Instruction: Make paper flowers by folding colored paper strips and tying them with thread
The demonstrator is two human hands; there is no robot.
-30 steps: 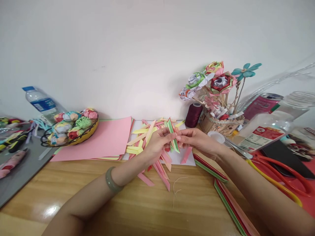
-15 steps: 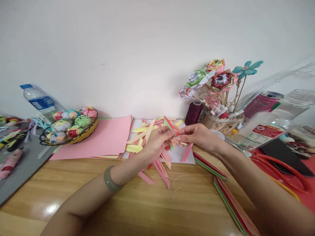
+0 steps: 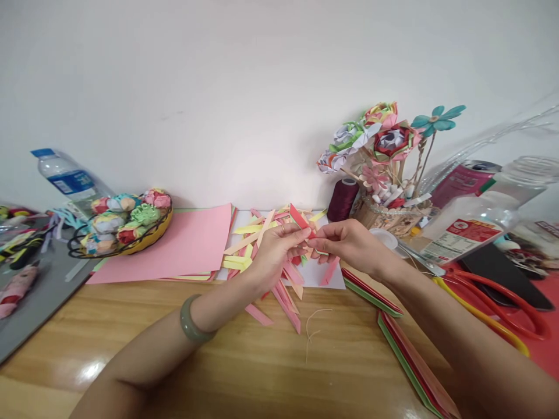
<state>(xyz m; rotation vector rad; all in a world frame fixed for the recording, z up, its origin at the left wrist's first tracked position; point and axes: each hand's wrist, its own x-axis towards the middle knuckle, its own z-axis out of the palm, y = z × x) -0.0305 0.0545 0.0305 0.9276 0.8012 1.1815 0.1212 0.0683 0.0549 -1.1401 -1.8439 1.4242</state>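
Pinching a red-faced paper strip (image 3: 298, 216) between thumb and fingers, the left hand (image 3: 278, 251) is just beside the right hand (image 3: 351, 244), whose thumb and fingertips appear to nip the strip's lower end, partly hidden there. Both hold it above a loose pile of coloured strips (image 3: 265, 228) on white paper (image 3: 314, 280). Just behind the right hand is a maroon thread spool (image 3: 343, 199).

Softly lit, brightest low on the wall (image 3: 244, 116), glaring at lower left off the wooden tabletop (image 3: 236, 366), faintly shadowed behind paper flowers (image 3: 393, 142), stretched toward edges
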